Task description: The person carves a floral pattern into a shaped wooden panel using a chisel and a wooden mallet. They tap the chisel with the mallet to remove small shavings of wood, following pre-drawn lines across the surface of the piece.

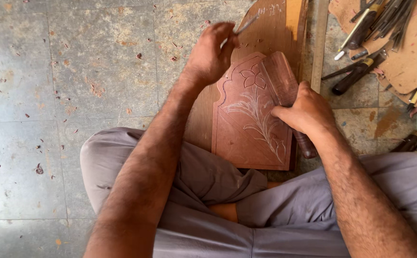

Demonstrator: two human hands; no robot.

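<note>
Carving a Flower Panel on the Floor

Sitting cross-legged on the stone floor (51,95), a person works over a reddish wooden panel (239,143) cut with a flower and leafy stem, lying just before the knees. The left hand (211,55) pinches a thin metal chisel (246,24) in closed fingers. The right hand (304,112) wraps a wooden mallet (285,79), fingers curled tight. More carving tools (375,28) lie at upper right.

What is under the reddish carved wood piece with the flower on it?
Under the carved panel lies a bigger plain board, showing above and left of it. The panel covers the rest, so what is directly beneath is hidden.
</note>
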